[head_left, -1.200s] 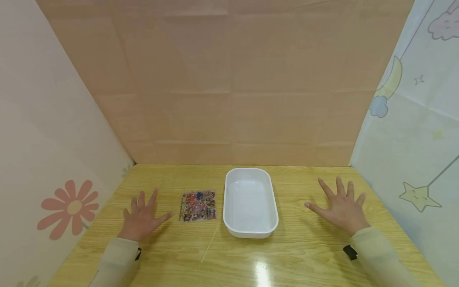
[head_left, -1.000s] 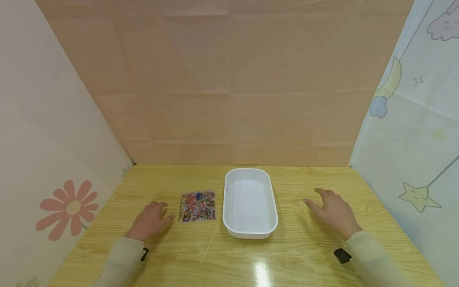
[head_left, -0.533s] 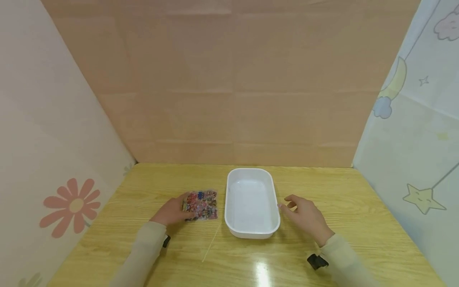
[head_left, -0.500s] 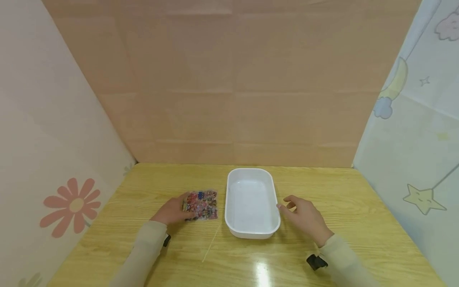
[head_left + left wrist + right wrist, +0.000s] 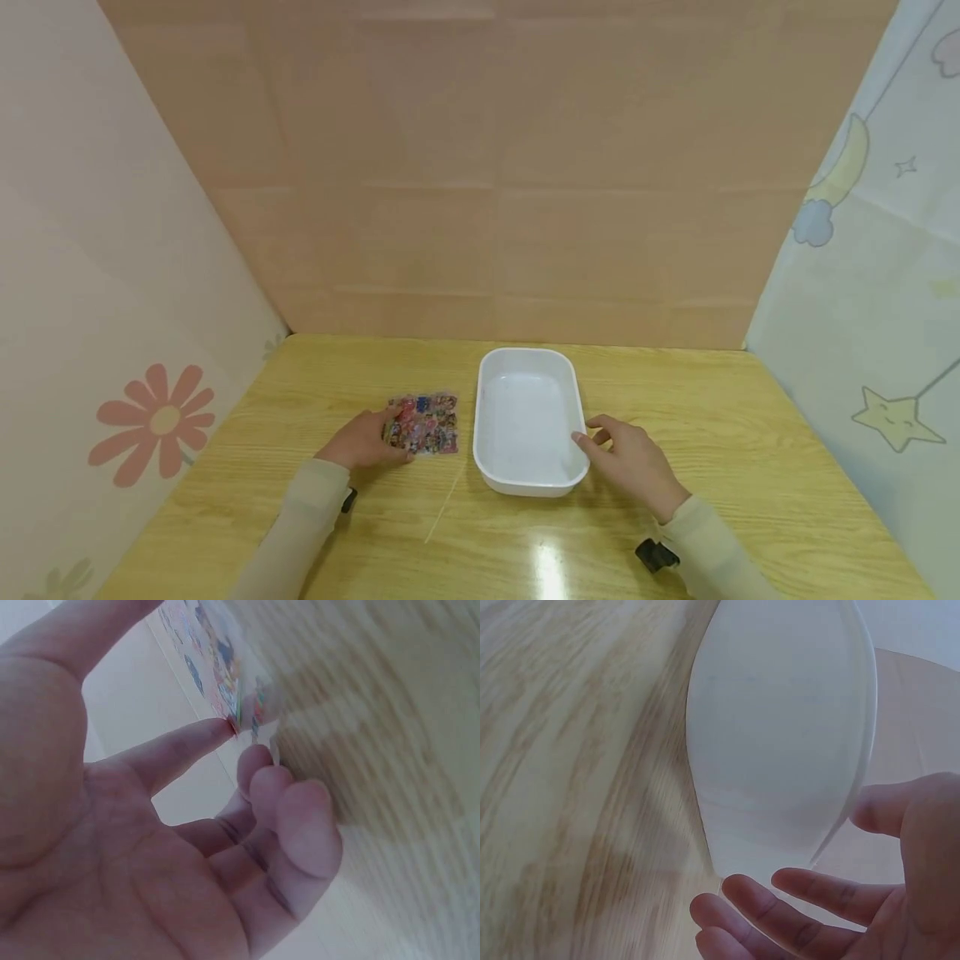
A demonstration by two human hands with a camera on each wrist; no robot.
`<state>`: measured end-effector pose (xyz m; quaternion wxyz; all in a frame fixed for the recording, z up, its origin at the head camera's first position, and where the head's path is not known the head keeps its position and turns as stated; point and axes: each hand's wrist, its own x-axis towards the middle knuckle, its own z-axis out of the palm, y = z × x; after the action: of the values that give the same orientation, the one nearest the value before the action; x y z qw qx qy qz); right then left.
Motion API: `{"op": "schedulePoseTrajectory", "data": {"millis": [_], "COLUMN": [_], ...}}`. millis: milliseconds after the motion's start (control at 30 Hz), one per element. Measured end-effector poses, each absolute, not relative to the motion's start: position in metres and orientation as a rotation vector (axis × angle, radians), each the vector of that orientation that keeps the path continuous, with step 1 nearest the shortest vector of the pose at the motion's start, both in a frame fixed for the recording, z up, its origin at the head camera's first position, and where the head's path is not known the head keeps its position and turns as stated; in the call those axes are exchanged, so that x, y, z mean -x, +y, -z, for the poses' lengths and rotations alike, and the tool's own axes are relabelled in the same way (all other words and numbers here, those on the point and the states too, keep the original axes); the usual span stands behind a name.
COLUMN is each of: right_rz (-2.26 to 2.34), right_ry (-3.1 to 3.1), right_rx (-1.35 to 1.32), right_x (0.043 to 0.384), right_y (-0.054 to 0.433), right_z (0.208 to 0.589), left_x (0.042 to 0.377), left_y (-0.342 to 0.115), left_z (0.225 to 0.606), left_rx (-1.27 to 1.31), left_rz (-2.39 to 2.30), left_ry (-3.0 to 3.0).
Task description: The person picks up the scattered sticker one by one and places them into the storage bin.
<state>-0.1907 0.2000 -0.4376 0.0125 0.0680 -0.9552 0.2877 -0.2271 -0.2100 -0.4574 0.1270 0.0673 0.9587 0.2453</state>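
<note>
A clear, flat packet of colourful cartoon figures (image 5: 425, 423) lies on the table, left of the tray. My left hand (image 5: 367, 440) is at its left edge, index finger on the near corner area and thumb by the lower edge. In the left wrist view, the index fingertip (image 5: 221, 727) touches the packet's edge, and the other fingers bend beside it. A deep white plastic tray (image 5: 480, 417) stands mid-table. My right hand (image 5: 636, 462) holds its right rim, thumb over the rim and fingers outside. The right wrist view shows the thumb (image 5: 877, 810) against the rim.
The wood-grain table (image 5: 720, 433) carries a thin pale line (image 5: 444, 507) in front of the packet. A tan sheet (image 5: 487, 183) hangs behind; patterned cloth walls (image 5: 862, 333) stand at both sides.
Both hands came inward from the table's sides, spread fingers bending. The left reached the packet, the right the tray. Lately the right thumb has moved over the rim. Packet and tray stay in place.
</note>
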Motion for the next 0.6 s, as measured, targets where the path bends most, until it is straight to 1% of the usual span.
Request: {"op": "schedulePoseTrajectory", "data": {"millis": [333,600], "right_rz": [-0.903,-0.9], "right_ry": [-2.995,-2.994], "right_rx": [-0.203,-0.203], "right_x": [0.1879,0.1874], "right_y": [0.197,0.1962], "right_z": [0.4368,0.438], "left_x": [0.2272,0.2253], "left_y": [-0.2115,-0.2091], "left_z": [0.4624,0.4602], "left_rx": [-0.202,-0.199], "left_rz": [-0.81,-0.769], "left_ry": [2.786,2.809]}}
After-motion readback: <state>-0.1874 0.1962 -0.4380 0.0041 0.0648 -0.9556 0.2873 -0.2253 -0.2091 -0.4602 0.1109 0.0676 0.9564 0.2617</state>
